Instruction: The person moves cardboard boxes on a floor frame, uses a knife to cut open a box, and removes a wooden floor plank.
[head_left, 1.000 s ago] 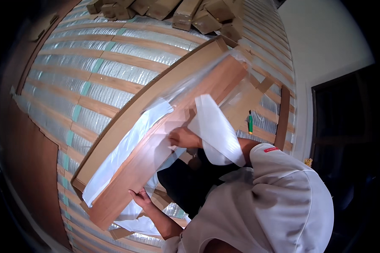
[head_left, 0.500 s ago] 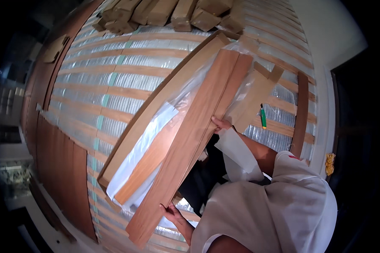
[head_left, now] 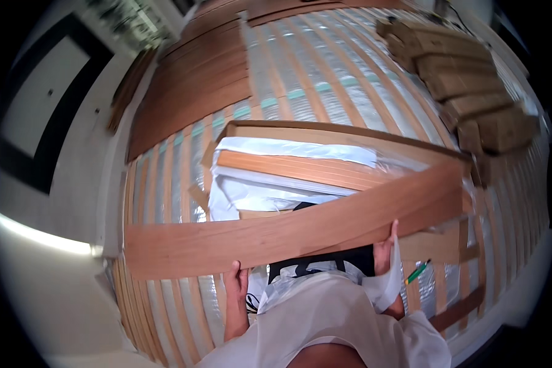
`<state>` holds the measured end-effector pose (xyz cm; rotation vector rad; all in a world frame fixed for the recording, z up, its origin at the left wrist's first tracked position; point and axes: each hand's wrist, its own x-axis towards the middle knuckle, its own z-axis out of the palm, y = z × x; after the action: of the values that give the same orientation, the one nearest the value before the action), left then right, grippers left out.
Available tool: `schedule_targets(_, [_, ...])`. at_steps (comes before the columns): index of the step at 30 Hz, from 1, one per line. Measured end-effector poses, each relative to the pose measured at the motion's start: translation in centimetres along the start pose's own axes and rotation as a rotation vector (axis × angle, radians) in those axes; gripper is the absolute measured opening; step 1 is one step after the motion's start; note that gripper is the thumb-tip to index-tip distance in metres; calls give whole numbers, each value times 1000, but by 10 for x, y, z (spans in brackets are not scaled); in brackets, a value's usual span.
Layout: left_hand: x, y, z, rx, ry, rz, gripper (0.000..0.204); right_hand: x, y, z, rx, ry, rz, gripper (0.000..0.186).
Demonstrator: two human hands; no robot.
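A long reddish-brown floorboard (head_left: 276, 230) lies across in front of me, its right end higher than its left. My left hand (head_left: 235, 283) grips its near edge left of the middle, thumb on top. Farther right, my right hand (head_left: 384, 250) holds the same edge, thumb on the face and fingers hidden beneath. A second, darker board surface shows under the right part; I cannot tell how far it runs. Just beyond lies an opened cardboard box (head_left: 349, 130) with more boards (head_left: 288, 170) in white and clear plastic wrapping.
A green utility knife (head_left: 417, 272) lies right of my right hand. Several closed cardboard boxes (head_left: 460, 73) are stacked at the far right. Wooden battens (head_left: 343, 101) run over silvery sheeting. Laid floorboards (head_left: 190, 86) cover the far left, beside a wall. A short brown board piece (head_left: 457, 311) lies near right.
My view has swung toward the left. The floorboard has gone from steeply slanted to nearly crosswise before me, its broad face now showing. Both hands keep their hold on it.
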<state>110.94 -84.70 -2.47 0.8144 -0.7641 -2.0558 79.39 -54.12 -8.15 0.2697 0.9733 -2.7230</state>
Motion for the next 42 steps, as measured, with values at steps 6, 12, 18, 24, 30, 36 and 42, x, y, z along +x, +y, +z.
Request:
schedule_targets(6, [-35,-4,-75,-106,39,-18,54,-5,6,6,-2,186,152,64])
schedule_targets(12, [-73,-32,-84,-181,106,-74,56,-94,-34,49,-1359,-318,-328,71])
schedule_targets(18, [-105,-48,-115,51,308,-311,37,-94,-42,8,-1469,-349,-340,73])
schedule_targets(24, [-63,86,-71,1214,-72,-794,37,-97,-26,7,-1571,-214,-640,70])
schedule_targets(30, [39,20,80,1668,-738,99,54,-104,-26,12,-863,59,-95,67])
schedule_targets(36, [38,-32,141,1667,-1346,-495,74,-104,-17,38,-347,207,-78,58])
schedule_targets(42, [22,24,178,1740,-1151,-577,62,-124,-68,100,-558,410,18,54])
